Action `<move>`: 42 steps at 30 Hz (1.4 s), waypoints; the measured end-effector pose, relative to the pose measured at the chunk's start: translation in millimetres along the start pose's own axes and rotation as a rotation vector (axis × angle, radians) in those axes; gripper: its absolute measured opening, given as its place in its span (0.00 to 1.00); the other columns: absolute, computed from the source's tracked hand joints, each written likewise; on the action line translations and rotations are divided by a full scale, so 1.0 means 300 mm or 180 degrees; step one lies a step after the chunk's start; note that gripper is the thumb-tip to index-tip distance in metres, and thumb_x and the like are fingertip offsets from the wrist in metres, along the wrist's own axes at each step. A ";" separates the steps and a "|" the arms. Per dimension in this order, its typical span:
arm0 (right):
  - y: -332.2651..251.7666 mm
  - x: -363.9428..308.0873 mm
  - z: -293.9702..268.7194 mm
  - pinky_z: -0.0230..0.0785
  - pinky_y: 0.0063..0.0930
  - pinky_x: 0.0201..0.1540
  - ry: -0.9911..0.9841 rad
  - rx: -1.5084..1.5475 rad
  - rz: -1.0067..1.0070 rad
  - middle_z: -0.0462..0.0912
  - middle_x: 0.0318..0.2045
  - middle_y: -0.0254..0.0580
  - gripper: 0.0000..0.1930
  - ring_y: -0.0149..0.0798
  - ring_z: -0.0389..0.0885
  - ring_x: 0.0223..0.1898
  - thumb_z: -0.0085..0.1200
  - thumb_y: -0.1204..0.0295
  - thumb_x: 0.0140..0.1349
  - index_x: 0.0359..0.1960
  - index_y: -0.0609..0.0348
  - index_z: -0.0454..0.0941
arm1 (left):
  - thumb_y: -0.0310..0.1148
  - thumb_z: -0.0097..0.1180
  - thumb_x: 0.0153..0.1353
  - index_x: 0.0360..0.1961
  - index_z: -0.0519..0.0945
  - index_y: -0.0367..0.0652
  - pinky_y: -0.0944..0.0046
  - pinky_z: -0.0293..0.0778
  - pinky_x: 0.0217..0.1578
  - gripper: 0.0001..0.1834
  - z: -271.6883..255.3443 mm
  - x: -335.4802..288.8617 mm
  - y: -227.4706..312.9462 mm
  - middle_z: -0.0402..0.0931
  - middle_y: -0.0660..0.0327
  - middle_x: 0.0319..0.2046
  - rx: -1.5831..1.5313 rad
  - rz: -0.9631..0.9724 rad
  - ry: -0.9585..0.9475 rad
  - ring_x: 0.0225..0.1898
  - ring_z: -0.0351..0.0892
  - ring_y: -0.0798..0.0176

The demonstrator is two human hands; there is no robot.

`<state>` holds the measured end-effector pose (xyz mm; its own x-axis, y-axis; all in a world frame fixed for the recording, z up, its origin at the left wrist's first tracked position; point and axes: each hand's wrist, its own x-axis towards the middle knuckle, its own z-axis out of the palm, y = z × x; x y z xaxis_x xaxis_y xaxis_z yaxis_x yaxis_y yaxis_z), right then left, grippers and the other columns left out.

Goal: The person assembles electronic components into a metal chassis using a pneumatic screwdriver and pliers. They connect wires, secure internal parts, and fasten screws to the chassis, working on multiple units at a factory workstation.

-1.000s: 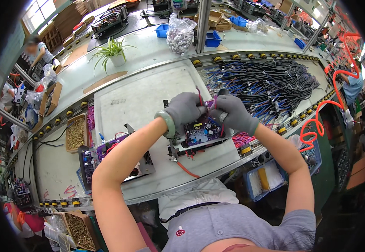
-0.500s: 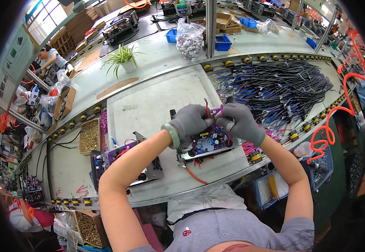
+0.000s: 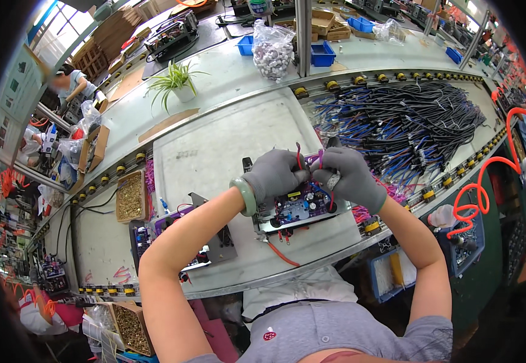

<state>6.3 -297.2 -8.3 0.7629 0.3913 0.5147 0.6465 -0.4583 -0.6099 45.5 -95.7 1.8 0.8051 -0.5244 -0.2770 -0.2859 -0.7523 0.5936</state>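
Observation:
My left hand (image 3: 278, 174), in a grey glove, is closed with a red wire (image 3: 299, 156) standing up at its fingertips. Close against it, my gloved right hand (image 3: 353, 181) pinches a wire with a purple part (image 3: 320, 158). Both hands are over the far edge of a purple circuit board (image 3: 304, 207) in a metal frame, which they partly cover. Short red leads stick out at the board's near side. Beside it on the table lies an orange-red cable (image 3: 282, 254). A second board unit (image 3: 205, 257) with a dark metal plate sits under my left forearm, partly hidden.
Bundled black and blue cables (image 3: 405, 127) lie at the right. A box of small brass-coloured parts (image 3: 131, 199) stands at the left. Beyond the roller rail are a potted plant (image 3: 181, 81) and a bag of white parts (image 3: 273, 53). A coiled red hose (image 3: 474, 199) hangs at the right.
The view has shifted slightly, and the coiled hose appears a little farther right. My hands keep nearly the same closed pose over the board.

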 end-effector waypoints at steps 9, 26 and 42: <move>0.014 0.006 0.014 0.67 0.37 0.28 0.0094 0.0041 -0.0004 0.78 0.24 0.46 0.06 0.50 0.78 0.25 0.62 0.72 0.51 0.29 0.58 0.79 | 0.46 0.56 0.58 0.38 0.84 0.50 0.51 0.76 0.38 0.14 0.050 0.008 0.034 0.81 0.52 0.30 0.0569 0.0758 0.0199 0.35 0.82 0.46; 0.025 -0.030 0.042 0.60 0.27 0.27 0.0259 0.0626 0.0487 0.70 0.20 0.38 0.03 0.32 0.66 0.21 0.57 0.80 0.53 0.28 0.64 0.75 | 0.36 0.57 0.52 0.37 0.81 0.53 0.51 0.75 0.33 0.10 0.012 -0.007 0.067 0.81 0.57 0.28 0.2022 0.0888 -0.0334 0.32 0.82 0.47; -0.066 -0.055 -0.085 0.68 0.27 0.35 0.0691 0.0207 0.0112 0.78 0.29 0.41 0.03 0.34 0.76 0.30 0.56 0.77 0.58 0.32 0.63 0.76 | 0.33 0.60 0.48 0.41 0.84 0.35 0.65 0.76 0.38 0.18 0.048 0.030 0.080 0.83 0.58 0.32 -0.1835 0.1590 0.0215 0.34 0.80 0.69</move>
<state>-19.0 -314.8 10.5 0.7722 0.1919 0.6056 0.6233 -0.4136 -0.6637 38.5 -124.3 2.8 0.6868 -0.7082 0.1635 -0.3228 -0.0956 0.9416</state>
